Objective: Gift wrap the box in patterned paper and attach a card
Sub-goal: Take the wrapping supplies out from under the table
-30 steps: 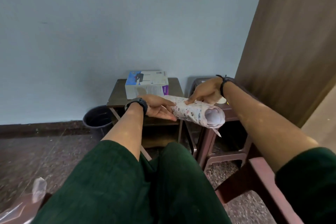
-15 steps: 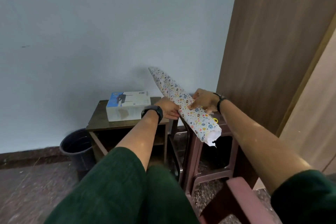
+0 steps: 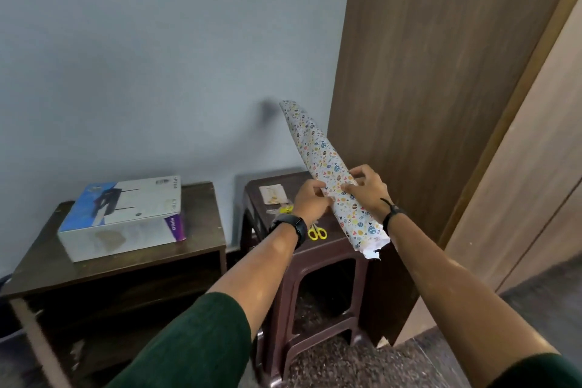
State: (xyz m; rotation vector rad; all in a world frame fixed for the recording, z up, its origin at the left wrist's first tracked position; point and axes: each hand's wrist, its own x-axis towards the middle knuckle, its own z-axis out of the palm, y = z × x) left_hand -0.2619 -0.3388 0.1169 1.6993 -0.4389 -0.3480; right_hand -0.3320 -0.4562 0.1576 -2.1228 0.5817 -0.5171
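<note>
Your left hand [image 3: 310, 200] and right hand [image 3: 365, 190] both pinch the paper roll [image 3: 330, 172], its long axis tilting up-left; the box [image 3: 126, 217] lies left, nearer your left hand.

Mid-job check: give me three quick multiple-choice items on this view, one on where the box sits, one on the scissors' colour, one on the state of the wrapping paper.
1. Where is the box?
A. on the wooden table
B. on the plastic stool
C. on the floor

2. What colour are the scissors' handles?
A. red
B. yellow
C. black

3. What state is the patterned paper in?
A. spread flat
B. wrapped round the box
C. rolled, held by both hands

Answers:
1 A: it lies on the wooden table, left of the plastic stool.
2 B: yellow loops show on the stool.
3 C: left hand and right hand pinch the roll, tilted above the stool.
</note>
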